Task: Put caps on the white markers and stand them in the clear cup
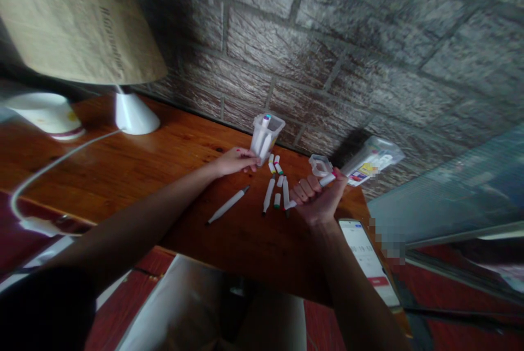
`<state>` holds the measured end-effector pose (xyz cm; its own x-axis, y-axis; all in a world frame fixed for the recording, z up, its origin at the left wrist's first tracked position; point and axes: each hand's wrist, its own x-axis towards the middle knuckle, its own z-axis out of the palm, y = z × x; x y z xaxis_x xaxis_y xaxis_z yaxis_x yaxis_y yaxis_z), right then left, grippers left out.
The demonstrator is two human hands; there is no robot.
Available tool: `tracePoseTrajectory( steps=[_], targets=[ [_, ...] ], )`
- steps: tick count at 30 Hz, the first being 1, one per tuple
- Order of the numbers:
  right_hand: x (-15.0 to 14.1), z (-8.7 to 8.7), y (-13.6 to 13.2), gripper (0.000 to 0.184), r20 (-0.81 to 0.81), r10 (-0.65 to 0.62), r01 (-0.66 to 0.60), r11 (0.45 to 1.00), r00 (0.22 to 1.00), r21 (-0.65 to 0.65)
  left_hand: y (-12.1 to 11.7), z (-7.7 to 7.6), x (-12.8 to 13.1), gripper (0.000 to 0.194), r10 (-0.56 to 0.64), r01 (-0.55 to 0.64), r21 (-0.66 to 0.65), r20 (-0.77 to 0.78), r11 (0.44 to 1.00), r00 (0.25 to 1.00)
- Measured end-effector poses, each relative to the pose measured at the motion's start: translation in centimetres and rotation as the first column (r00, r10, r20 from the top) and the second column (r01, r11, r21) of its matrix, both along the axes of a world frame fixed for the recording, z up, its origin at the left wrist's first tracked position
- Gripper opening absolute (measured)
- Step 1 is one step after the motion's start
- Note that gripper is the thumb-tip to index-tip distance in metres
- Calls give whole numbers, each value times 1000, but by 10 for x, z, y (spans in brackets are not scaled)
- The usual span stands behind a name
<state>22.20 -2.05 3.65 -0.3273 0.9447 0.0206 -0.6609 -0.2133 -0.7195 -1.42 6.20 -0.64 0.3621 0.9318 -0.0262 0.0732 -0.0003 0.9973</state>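
My left hand (238,161) grips the lower side of a clear plastic marker box (275,131), which stands near the wall with a few markers inside. In my right hand (315,201), fingers curl round a white marker (326,179). On the table between the hands lie loose caps, among them a green-ended cap (277,201), and white markers with dark tips, such as a marker (268,196). Another uncapped marker (226,207) rests apart, below my left hand.
A clear plastic lid (320,165) and a labelled clear case (374,159) are by the wall at right. A phone (365,255) lies along the table's right edge. At left stand a lamp (136,115), its cable and a paper cup (45,113).
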Motion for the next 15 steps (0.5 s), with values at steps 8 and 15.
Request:
tracePoseTrajectory(
  steps=[8,15],
  targets=[
    [-7,-7,6,65,-33,-31,26,992,999,-121,0,0,1,12,-24,24,-18,-7,1000,1000],
    [-22,-7,5,49,27,28,-24,988,999,-150,2,-6,0,14,-71,71,40,8,997,997]
  ],
)
